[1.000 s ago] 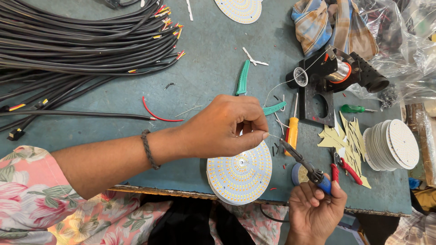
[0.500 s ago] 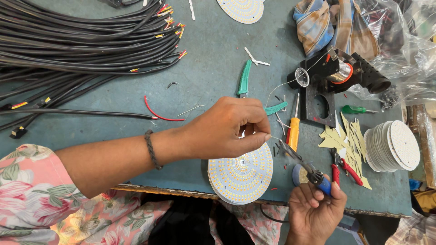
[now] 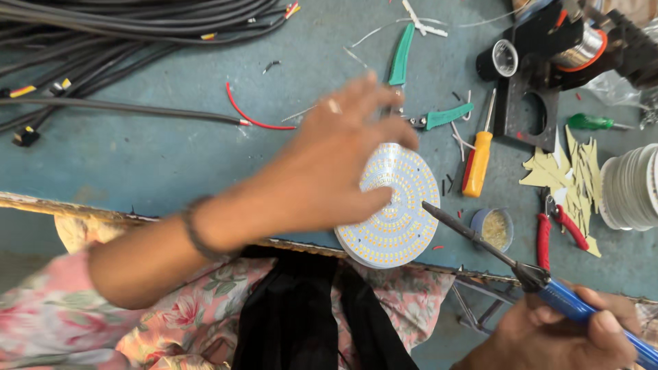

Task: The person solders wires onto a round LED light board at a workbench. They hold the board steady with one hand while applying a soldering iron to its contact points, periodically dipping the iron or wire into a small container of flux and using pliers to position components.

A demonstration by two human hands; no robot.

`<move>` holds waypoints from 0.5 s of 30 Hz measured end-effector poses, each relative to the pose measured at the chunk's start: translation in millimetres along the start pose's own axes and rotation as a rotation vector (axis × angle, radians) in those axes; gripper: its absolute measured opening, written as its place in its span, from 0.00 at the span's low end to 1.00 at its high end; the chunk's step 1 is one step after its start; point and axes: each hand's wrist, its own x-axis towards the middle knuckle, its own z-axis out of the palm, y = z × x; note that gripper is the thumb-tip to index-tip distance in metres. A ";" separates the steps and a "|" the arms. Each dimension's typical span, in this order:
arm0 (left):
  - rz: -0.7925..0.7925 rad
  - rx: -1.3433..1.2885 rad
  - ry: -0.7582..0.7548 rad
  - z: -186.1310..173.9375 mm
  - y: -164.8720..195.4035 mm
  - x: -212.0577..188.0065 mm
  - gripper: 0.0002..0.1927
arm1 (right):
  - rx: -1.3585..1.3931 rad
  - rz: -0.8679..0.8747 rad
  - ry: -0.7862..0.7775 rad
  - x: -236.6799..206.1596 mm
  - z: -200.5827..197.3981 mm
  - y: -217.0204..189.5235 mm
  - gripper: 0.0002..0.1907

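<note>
My left hand (image 3: pixel 336 161) reaches across the blue table with its fingers spread, the thumb resting on a round white LED board (image 3: pixel 404 219) that overhangs the near edge. Nothing is held in it. My right hand (image 3: pixel 569 336) at the lower right grips the blue handle of a soldering iron (image 3: pixel 493 250). The iron's dark tip points up-left and ends at the board's right rim. Just beyond my left fingertips lie green-handled cutters (image 3: pixel 401 62).
A bundle of black cables (image 3: pixel 123 34) fills the upper left, with a red wire piece (image 3: pixel 250 116) below it. An orange screwdriver (image 3: pixel 478 161), small flux tin (image 3: pixel 495 229), red pliers (image 3: pixel 558 229), solder spool stand (image 3: pixel 548 51) and stacked white discs (image 3: pixel 634 188) stand on the right.
My left hand has opened from a closed pinch above the board to spread fingers. The view has come closer and shifted. The iron's tip now sits at the board's right rim.
</note>
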 end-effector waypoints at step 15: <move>-0.063 0.209 -0.084 57.2 13.9 -7.9 0.19 | -0.905 0.102 -0.652 56.9 -89.4 -61.8 0.12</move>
